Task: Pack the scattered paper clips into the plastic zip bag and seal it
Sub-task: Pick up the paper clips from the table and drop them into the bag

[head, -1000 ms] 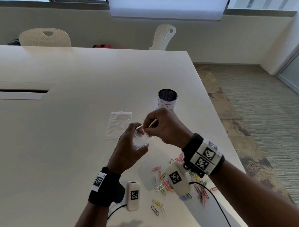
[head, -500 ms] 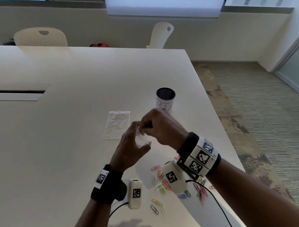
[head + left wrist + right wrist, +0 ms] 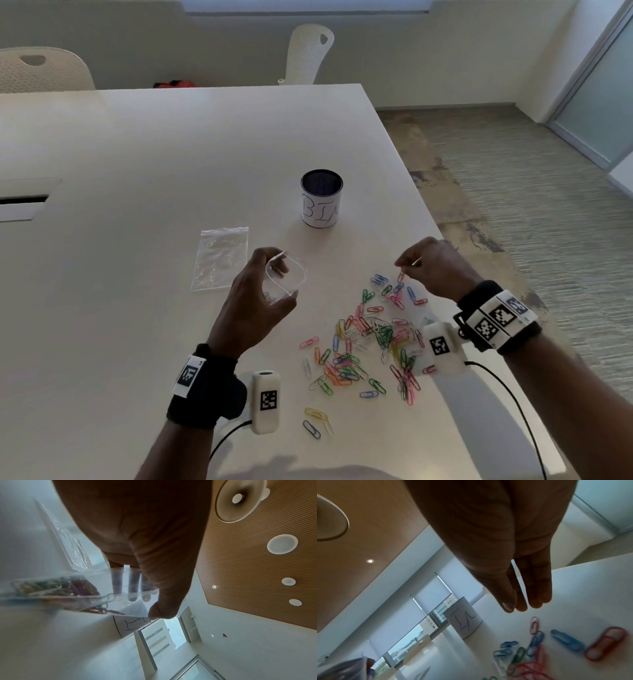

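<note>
The right hand has left the bag and now hovers over the clips, fingers together, empty. The left hand still pinches the bag open.

obstacles: cup, spare bag | free: table left, far side
</note>
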`<move>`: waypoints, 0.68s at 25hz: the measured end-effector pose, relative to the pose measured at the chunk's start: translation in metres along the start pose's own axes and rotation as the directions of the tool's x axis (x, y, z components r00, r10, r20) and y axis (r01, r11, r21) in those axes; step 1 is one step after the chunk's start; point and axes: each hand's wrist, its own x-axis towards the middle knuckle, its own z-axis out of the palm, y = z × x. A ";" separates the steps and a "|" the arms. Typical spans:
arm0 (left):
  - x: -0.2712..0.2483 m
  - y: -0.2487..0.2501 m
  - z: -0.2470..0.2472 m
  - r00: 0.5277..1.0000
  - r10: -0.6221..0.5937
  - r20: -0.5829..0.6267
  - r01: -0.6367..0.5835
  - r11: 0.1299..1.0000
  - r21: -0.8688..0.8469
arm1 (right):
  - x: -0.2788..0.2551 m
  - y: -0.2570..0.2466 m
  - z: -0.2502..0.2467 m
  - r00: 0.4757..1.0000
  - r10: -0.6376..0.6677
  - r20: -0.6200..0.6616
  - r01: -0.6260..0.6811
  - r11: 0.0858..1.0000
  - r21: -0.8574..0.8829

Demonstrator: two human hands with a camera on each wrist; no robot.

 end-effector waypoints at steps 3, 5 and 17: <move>0.001 -0.002 0.001 1.000 -0.007 0.010 0.007 1.000 0.009 | 0.001 0.010 0.014 0.998 0.047 -0.047 -0.050 0.995 -0.087; 0.001 -0.003 0.001 1.000 -0.005 0.018 0.005 1.000 0.013 | -0.001 0.010 0.023 0.996 0.078 -0.044 -0.083 0.991 -0.109; -0.001 -0.003 0.000 1.000 -0.026 -0.003 0.026 1.000 -0.007 | -0.014 -0.013 0.031 0.990 -0.121 0.071 0.120 0.992 0.030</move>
